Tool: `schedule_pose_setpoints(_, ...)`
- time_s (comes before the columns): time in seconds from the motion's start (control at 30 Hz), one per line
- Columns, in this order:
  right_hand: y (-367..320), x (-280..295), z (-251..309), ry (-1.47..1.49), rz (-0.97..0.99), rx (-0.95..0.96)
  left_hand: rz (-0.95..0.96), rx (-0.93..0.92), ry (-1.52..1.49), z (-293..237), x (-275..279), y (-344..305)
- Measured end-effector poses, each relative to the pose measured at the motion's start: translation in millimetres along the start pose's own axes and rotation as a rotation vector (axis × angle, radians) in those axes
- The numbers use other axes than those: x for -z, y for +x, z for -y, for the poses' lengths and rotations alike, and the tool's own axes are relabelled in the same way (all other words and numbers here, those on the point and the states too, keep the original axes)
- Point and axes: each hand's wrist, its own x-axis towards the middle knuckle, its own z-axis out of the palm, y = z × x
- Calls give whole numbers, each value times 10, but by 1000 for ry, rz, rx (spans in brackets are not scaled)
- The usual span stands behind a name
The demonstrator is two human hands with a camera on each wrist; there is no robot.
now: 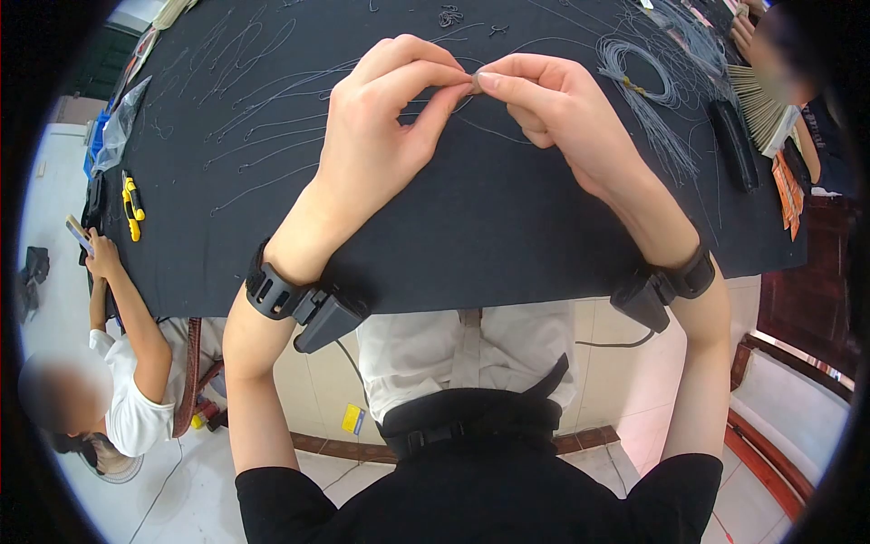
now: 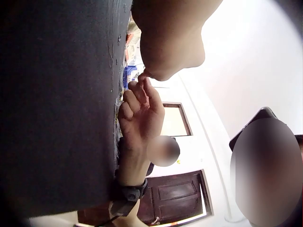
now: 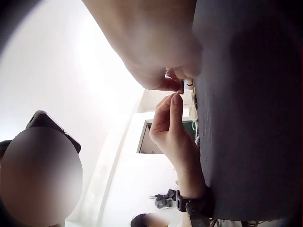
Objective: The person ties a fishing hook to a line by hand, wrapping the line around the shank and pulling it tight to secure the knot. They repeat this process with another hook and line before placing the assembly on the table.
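Note:
Both hands meet fingertip to fingertip above the black-covered table in the head view. My left hand (image 1: 376, 122) pinches with thumb and forefinger, and my right hand (image 1: 566, 109) does the same right beside it. A thin grey line (image 1: 494, 134) curves out from below the joined fingertips. The tiny piece between the fingers is mostly hidden, and I cannot tell its exact shape. In the left wrist view the right hand (image 2: 142, 113) has its thumb and forefinger together. The right wrist view shows the left hand (image 3: 173, 125) with its fingertips pressed together.
Several looped grey lines (image 1: 272, 118) lie left on the black cloth (image 1: 489, 236). A coiled bundle of line (image 1: 639, 72) and a black case (image 1: 732, 145) lie right. Small dark hooks (image 1: 450, 15) sit at the back. Yellow-handled cutters (image 1: 133, 204) lie far left. Other people sit at both sides.

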Motion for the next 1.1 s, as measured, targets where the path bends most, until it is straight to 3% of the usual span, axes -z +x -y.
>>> schedule_pose_setpoints(0.37, 79, 25, -123, -208, -18, 179, -8, 73, -78, 10, -44, -8)
schedule_pose_setpoints(0.57, 49, 25, -46, -196, -65, 183, -21, 135, -176, 22, -23, -3)
schedule_pose_setpoints(0.67, 56, 44, -37, -196, -88, 190, -31, 243, -310, 45, -34, -28)
schedule_pose_setpoints(0.77, 65, 58, -59, -151, -54, 171, -63, 520, -685, 17, -48, -42)
schedule_pose_setpoints(0.87, 73, 72, -40, -44, -1, 54, -48, 634, -879, 26, -34, -26)
schedule_pose_setpoints(0.97, 81, 86, -41, 17, 20, 25, -60, 685, -996, 43, -39, -30)
schedule_pose_setpoints(1.1, 140, 101, -152, 41, -165, 80, -39, 702, -994, 48, -13, -29)
